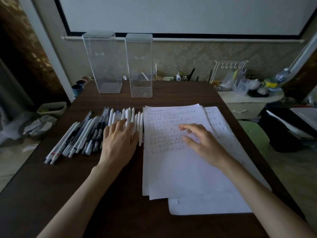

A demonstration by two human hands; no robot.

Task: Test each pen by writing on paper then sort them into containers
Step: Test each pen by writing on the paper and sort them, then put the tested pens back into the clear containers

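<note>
We had the pens laid out for testing, with both hands free of any pen.

On the dark brown wooden table [109, 194] we saw the stack of white paper sheets [180, 169], its top half filled with rows of small test marks, set to the right, likely for the writing hand. Two tall clear plastic square containers [103, 62] stood empty at the far edge, ready for sorting. The row of slim white and dark-barrelled pens [80, 134] lay side by side, left of the paper. Our left hand [118, 141] lay flat with straight fingers on the white pens, probably steadying or choosing; our right hand [200, 140] hovered over the paper, fingers loose, gripping nothing.
</note>
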